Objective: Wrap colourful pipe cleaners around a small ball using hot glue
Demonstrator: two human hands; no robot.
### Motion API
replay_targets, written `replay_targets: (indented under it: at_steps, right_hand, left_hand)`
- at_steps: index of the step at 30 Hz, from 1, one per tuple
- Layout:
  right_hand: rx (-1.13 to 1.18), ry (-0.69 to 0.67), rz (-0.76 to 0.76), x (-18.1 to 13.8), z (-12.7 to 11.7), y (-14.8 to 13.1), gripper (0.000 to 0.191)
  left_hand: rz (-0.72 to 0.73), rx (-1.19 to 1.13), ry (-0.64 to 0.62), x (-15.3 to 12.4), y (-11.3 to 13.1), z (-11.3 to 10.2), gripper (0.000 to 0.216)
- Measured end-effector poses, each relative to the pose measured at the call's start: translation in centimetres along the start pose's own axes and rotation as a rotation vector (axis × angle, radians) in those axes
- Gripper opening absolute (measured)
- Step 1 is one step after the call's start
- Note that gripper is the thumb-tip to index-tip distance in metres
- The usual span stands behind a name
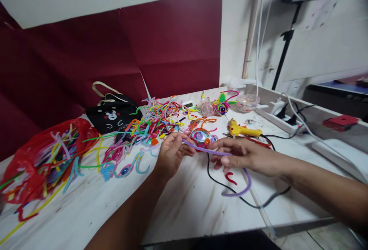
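Both hands [171, 154] [253, 157], turned inward, hold a purple strand [211, 151].

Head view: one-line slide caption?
Left hand and right hand hold a long, fuzzy purple pipe cleaner over a white table near a yellow glue gun.

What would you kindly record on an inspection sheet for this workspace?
Surface: white tabletop, streaked with brown.
Job's things: purple pipe cleaner held in both hands, one end curling below the right hand.
Clutter: tangled heap of coloured pipe cleaners; red plastic bag of strips; yellow glue gun.
Hands: left hand pinching, right hand gripping farther along.
Cables: black cable looping below the right hand; white power strip with black plugs.
Surroundings: dark red sheet behind; black stand at right.
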State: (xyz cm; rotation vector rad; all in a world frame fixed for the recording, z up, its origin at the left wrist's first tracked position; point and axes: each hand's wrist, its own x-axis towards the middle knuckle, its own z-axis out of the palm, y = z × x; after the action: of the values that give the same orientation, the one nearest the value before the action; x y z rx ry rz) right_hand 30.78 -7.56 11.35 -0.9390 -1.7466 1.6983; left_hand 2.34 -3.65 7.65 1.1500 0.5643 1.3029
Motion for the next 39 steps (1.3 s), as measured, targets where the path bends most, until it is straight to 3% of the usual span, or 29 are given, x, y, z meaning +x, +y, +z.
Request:
replay_targets:
  at_steps: [3,6,12,15,22,34,39]
  right_hand:
    - [0.083,-0.072,0.059,0.7,1.4,-0.1,0.064]
    - [0.118,-0.016,0.049,1.2,1.6,-0.2,0.053]
    - [0.216,0.317,-0.077,2.1,-1.1,0.2,0.058]
    - [0.240,0.410,-0.092,2.3,-2.4,1.4,0.060]
    - [0.248,0.437,-0.105,2.0,-3.2,2.7,0.059]
    - [0.237,0.377,-0.139,2.3,-3.6,2.7,0.062]
    - [0.247,0.362,-0.151,2.4,-3.5,2.8,0.061]
  left_hand:
    - [-0.043,0.043,-0.056,-0.5,-0.6,0.3,0.056]
    - [-0.032,0.058,-0.028,-0.4,-1.0,-0.1,0.054]
    - [0.079,0.203,0.277,1.4,-2.5,-2.3,0.037]
    - [0.089,0.290,0.358,2.1,-3.2,-3.2,0.032]
    - [0.081,0.383,0.375,1.5,-4.3,-3.6,0.033]
    - [0.097,0.498,0.278,2.4,-5.1,-2.5,0.074]
    - [0.114,0.528,0.342,3.6,-4.7,-3.0,0.056]
